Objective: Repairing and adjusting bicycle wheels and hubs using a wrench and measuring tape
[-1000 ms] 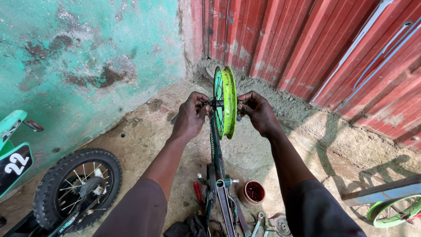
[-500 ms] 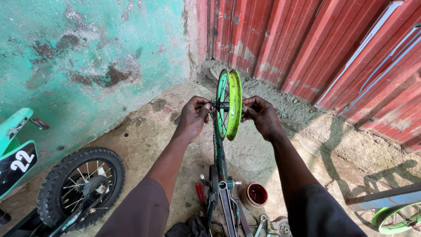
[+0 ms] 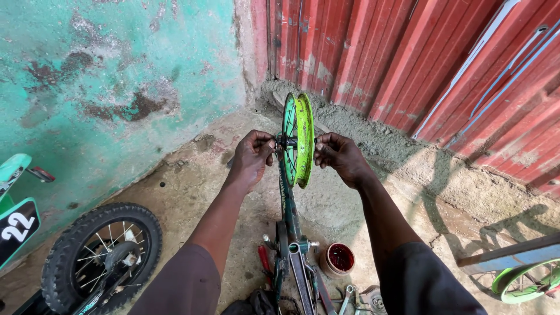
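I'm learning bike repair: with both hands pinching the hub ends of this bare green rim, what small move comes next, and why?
Probably turn the axle nuts with the fingertips: the left hand and right hand each grip an end of the bare green spoked rim, which sits in the upturned frame's fork.

My hands pinch the hub of a glossy green painted metal rim [image 3: 303,137] with thin steel spokes. Below the rim the concrete floor [image 3: 192,181] is rough and dusty; left of it stands a matt knobbly rubber tyre [image 3: 102,256].
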